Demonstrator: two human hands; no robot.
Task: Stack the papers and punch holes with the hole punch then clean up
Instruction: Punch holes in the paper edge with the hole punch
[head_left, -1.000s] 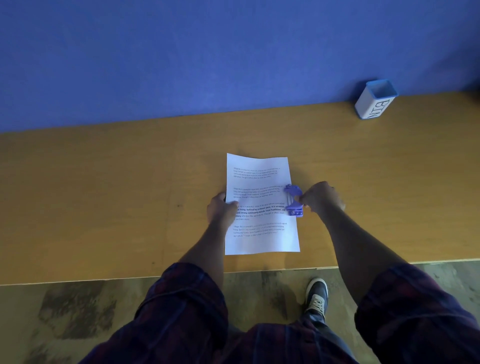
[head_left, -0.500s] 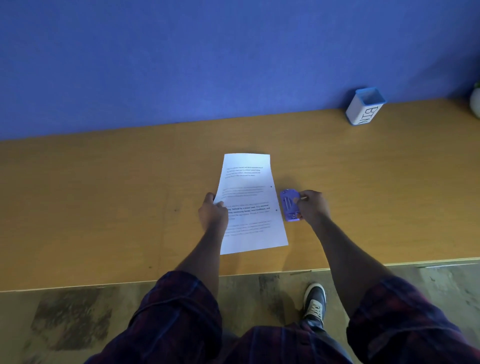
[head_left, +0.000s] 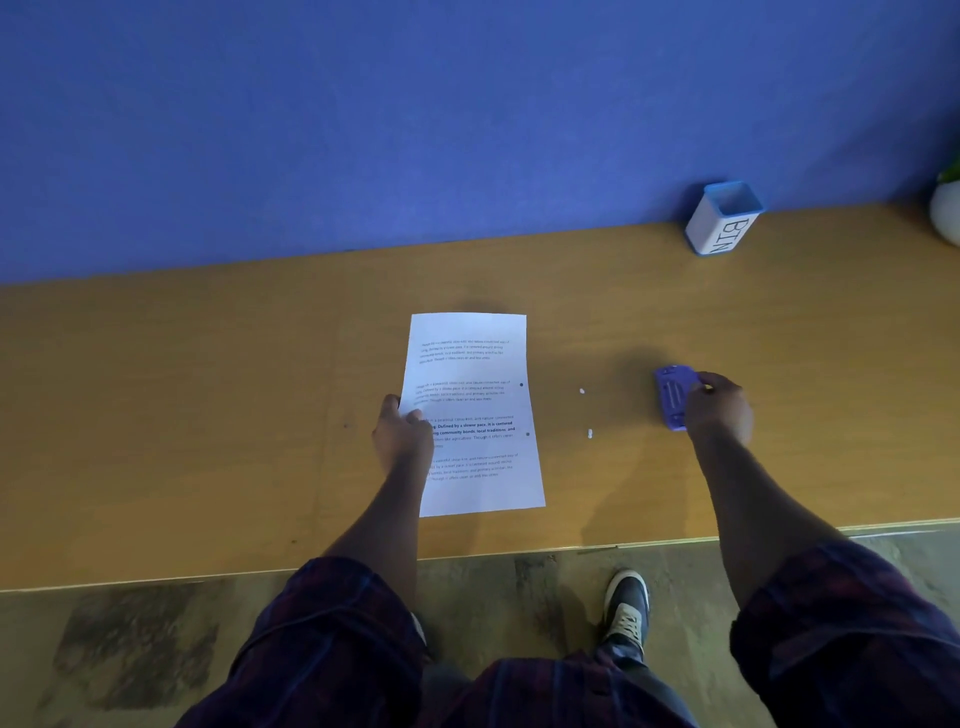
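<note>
A stack of white printed papers (head_left: 475, 374) lies on the wooden table (head_left: 208, 389), with two punched holes near its right edge. My left hand (head_left: 402, 434) pinches the stack's left edge, thumb on top. Two small white paper bits (head_left: 586, 412) lie on the table to the right of the stack. Farther right, my right hand (head_left: 719, 410) grips the small purple hole punch (head_left: 672, 396), which rests on or just above the table.
A white bin with a blue rim (head_left: 721, 219), labelled BIN, stands at the back right against the blue wall. A white pot with a plant (head_left: 946, 208) shows at the far right edge. The table's front edge runs just above my shoe (head_left: 626, 605).
My right hand pulled the hole punch off the papers' right edge and carried it well to the right. Two paper bits now lie where it was. My left hand stayed on the stack.
</note>
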